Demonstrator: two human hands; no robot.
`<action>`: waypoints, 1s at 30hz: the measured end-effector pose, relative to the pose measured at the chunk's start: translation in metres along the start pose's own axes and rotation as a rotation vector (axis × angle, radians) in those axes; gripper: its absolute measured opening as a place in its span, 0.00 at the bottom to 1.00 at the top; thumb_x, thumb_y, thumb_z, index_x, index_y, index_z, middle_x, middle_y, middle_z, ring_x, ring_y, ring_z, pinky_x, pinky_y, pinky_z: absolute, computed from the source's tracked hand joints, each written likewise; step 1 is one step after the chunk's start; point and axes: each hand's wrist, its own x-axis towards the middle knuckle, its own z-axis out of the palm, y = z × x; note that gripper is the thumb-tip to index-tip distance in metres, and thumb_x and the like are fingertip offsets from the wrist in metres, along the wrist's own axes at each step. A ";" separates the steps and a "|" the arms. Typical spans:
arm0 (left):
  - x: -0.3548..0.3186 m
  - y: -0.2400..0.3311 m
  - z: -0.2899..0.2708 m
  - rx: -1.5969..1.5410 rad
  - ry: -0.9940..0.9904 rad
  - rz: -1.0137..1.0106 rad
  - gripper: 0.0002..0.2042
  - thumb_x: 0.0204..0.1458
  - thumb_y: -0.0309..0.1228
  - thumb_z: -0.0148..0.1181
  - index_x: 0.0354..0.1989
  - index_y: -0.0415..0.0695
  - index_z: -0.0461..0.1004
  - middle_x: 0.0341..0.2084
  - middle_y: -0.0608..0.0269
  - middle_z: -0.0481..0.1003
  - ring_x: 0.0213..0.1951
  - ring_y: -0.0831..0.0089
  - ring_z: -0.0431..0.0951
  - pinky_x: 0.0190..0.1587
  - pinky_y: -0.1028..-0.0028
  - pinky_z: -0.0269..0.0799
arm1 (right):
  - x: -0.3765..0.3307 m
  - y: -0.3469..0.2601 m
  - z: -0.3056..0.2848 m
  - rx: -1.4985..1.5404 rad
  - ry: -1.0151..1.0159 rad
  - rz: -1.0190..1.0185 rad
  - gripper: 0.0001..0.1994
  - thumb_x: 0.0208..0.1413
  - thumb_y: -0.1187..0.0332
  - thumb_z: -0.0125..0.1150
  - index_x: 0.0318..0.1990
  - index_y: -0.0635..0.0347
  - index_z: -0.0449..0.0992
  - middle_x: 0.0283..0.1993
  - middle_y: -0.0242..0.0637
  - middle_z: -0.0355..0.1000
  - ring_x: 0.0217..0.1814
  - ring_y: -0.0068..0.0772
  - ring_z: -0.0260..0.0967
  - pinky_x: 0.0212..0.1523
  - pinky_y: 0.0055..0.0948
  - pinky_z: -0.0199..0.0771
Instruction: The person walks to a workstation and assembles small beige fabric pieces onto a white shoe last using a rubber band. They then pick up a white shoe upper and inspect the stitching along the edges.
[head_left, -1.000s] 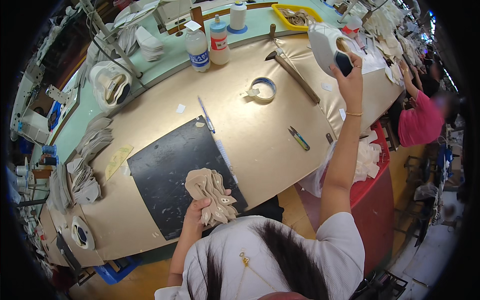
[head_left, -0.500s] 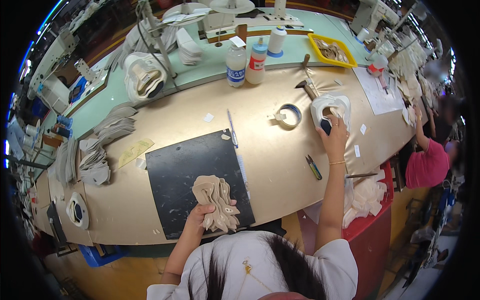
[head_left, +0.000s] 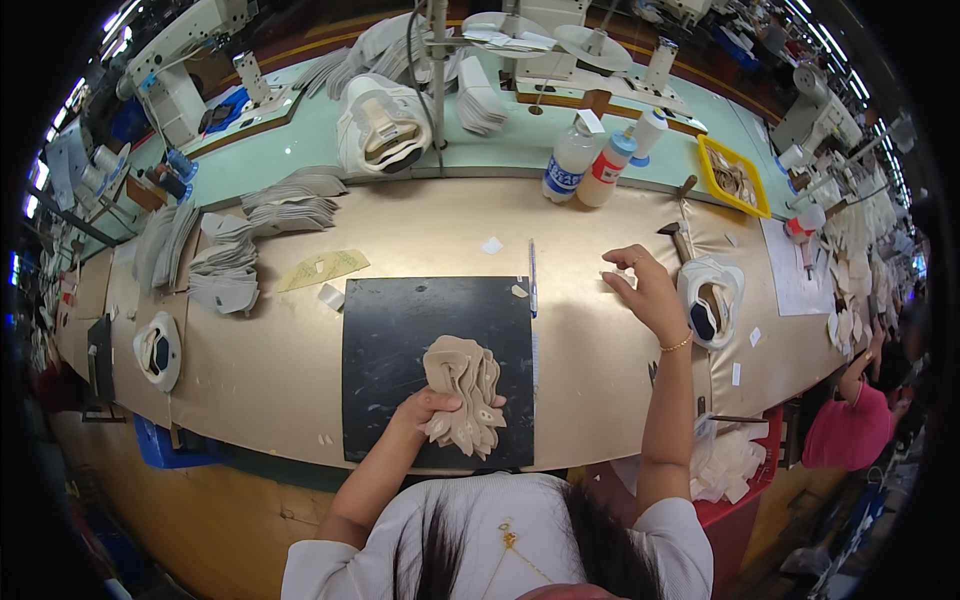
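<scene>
My left hand [head_left: 432, 408] grips a fanned stack of beige fabric shoe pieces [head_left: 462, 385] above the black cutting mat [head_left: 400, 310]. My right hand [head_left: 648, 295] hovers over the table to the right of the mat, thumb and forefinger curved but apart. A small pale bit shows between those fingertips; I cannot make out what it is. The tape roll is hidden at that spot, apparently behind the hand. Beside my right wrist sits a white shoe upper [head_left: 735, 290] with a dark opening. Thread snips [head_left: 653, 373] are mostly covered by my right forearm.
A pen [head_left: 533, 280] lies along the mat's right edge. Grey fabric stacks [head_left: 225, 265] and another upper [head_left: 157, 350] are at left. Two bottles [head_left: 572, 160], a hammer [head_left: 680, 240] and a yellow basket [head_left: 740, 207] stand farther back. A red bin [head_left: 765, 440] is at right.
My right hand has come off the white shoe upper and moved left, over where the tape roll lay. The view has turned, shifting the table rightward. My left hand keeps its stack.
</scene>
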 end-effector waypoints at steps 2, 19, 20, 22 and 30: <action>0.002 0.002 0.001 0.017 0.013 0.003 0.35 0.44 0.20 0.62 0.64 0.35 0.59 0.54 0.30 0.70 0.56 0.39 0.73 0.58 0.39 0.69 | 0.020 -0.005 0.010 -0.001 -0.051 0.044 0.13 0.54 0.68 0.67 0.45 0.61 0.77 0.42 0.38 0.75 0.42 0.36 0.74 0.42 0.31 0.73; 0.023 0.013 0.002 0.087 -0.123 -0.065 0.36 0.45 0.21 0.66 0.66 0.38 0.60 0.54 0.51 0.71 0.60 0.46 0.71 0.58 0.44 0.70 | 0.186 0.037 0.099 -0.207 0.580 0.221 0.39 0.44 0.51 0.75 0.58 0.72 0.68 0.54 0.56 0.73 0.57 0.51 0.72 0.56 0.40 0.71; 0.024 0.013 0.001 0.080 -0.123 -0.072 0.36 0.45 0.21 0.66 0.66 0.38 0.60 0.54 0.51 0.71 0.60 0.46 0.72 0.58 0.44 0.71 | 0.187 0.035 0.097 -0.211 0.580 0.194 0.39 0.44 0.51 0.75 0.57 0.72 0.69 0.53 0.56 0.73 0.57 0.51 0.72 0.57 0.41 0.70; 0.022 0.014 -0.002 0.096 -0.116 -0.058 0.36 0.45 0.21 0.66 0.66 0.38 0.60 0.54 0.51 0.71 0.60 0.47 0.72 0.58 0.45 0.71 | 0.194 0.002 0.096 -0.107 0.549 0.148 0.39 0.43 0.51 0.75 0.57 0.73 0.70 0.55 0.56 0.72 0.58 0.51 0.72 0.58 0.39 0.70; 0.023 0.017 -0.001 0.089 -0.112 -0.051 0.35 0.46 0.22 0.66 0.66 0.38 0.60 0.55 0.51 0.71 0.60 0.47 0.71 0.61 0.47 0.69 | 0.250 -0.012 0.115 -0.018 0.431 0.233 0.41 0.41 0.49 0.76 0.57 0.72 0.70 0.55 0.57 0.73 0.57 0.54 0.72 0.57 0.41 0.72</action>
